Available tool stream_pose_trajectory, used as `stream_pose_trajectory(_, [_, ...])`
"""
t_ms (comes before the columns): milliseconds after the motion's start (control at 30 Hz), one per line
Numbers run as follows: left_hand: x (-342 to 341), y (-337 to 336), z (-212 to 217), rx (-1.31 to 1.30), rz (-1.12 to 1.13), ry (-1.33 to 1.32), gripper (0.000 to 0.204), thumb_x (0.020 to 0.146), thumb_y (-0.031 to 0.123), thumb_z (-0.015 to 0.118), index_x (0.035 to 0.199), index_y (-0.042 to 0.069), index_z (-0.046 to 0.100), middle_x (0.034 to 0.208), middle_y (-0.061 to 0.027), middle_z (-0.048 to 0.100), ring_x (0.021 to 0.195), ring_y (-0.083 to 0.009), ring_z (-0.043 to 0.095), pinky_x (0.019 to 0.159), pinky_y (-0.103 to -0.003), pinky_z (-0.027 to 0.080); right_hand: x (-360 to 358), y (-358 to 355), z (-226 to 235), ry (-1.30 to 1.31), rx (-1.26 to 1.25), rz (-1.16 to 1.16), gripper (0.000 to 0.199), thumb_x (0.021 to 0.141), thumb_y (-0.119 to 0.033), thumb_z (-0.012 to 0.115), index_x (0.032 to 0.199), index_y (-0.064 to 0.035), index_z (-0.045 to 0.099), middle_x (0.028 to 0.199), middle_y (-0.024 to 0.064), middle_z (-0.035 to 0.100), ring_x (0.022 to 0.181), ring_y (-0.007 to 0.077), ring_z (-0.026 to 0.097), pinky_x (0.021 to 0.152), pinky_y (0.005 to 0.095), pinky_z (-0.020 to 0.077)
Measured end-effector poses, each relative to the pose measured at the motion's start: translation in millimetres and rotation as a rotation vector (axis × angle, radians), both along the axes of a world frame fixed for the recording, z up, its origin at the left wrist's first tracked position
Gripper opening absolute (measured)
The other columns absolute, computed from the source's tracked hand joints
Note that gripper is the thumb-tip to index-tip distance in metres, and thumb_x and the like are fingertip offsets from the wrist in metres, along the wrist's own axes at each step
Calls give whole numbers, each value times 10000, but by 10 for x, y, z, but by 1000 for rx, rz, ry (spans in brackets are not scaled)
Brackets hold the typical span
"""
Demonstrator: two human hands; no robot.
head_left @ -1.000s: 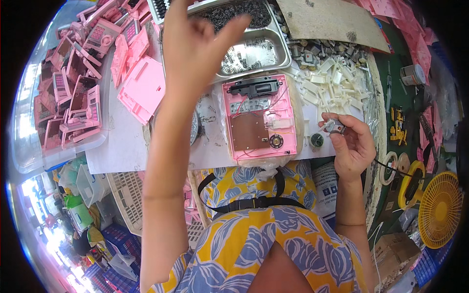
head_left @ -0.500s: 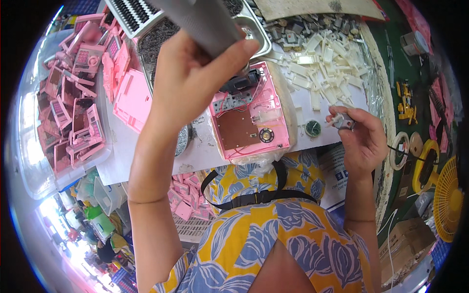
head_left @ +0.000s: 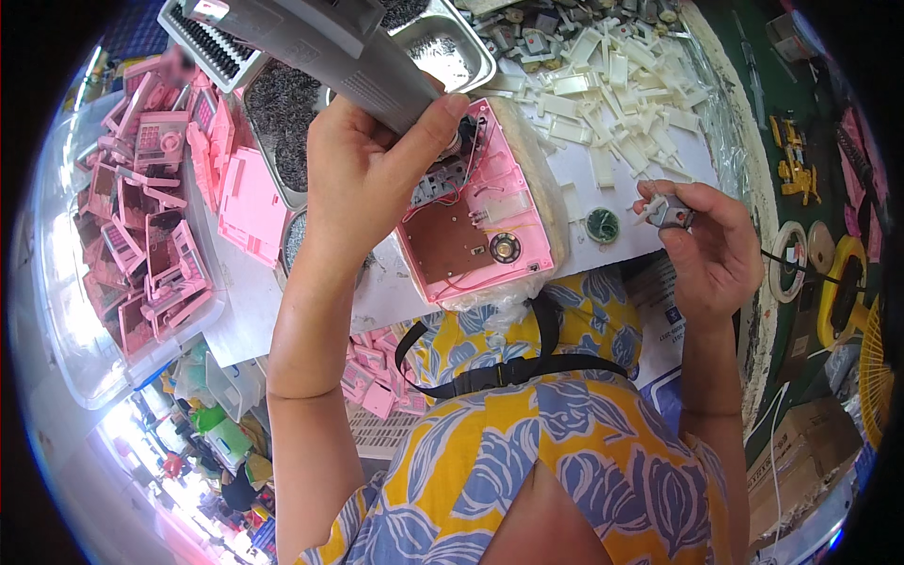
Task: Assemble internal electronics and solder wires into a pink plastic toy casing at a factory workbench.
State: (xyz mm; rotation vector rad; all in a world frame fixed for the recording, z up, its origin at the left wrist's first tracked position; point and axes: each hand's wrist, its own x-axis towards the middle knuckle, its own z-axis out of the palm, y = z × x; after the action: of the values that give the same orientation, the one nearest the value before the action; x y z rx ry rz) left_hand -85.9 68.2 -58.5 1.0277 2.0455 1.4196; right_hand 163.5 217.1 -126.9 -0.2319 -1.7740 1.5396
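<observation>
My left hand is closed around the body of a grey power screwdriver. The tool's lower end reaches the upper part of an open pink plastic housing, its tip mostly hidden by my hand and the parts there. Inside the housing are a brown board, a small round speaker, thin wires and a grey metal plate. Between the thumb and fingers of my right hand is a small grey block with a white piece, held right of the housing.
White plastic parts and grey blocks pile up behind. A small round green dish is beside the housing. Metal trays of dark screws stand back left, near a clear bin of pink pieces. A yellow fan is far right.
The view has shifted a little. The screwdriver leans more to the left, showing more of its body. My right hand still holds the small grey block, now turned slightly.
</observation>
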Motion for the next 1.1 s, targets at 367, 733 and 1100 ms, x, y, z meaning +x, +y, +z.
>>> stream_pose_trajectory(367, [31,-56,-64,-24,-41,12,177,947,161,698,958,-15,710,904,-79,723,534,-21,487,468,-178,353,-17,12,-30,13,-9,-1,380,859,95,706,1211,102,565,1127,235,689,983,233,696,865,329,575])
stream_pose_trajectory(733, [104,-133,97,-10,-37,-156,233,959,209,661,1022,-15,656,941,-144,718,521,-50,513,439,-176,360,-2,-4,-62,32,-58,-16,385,868,89,702,1225,103,557,1146,229,680,1023,243,692,886,326,567])
stream_pose_trajectory(1100, [113,-187,352,233,-140,42,466,924,373,727,1122,-36,624,1010,-197,706,550,-30,485,486,-163,372,12,-17,-33,25,-60,-23,379,882,68,697,1230,108,553,1144,240,677,1039,262,688,913,341,557])
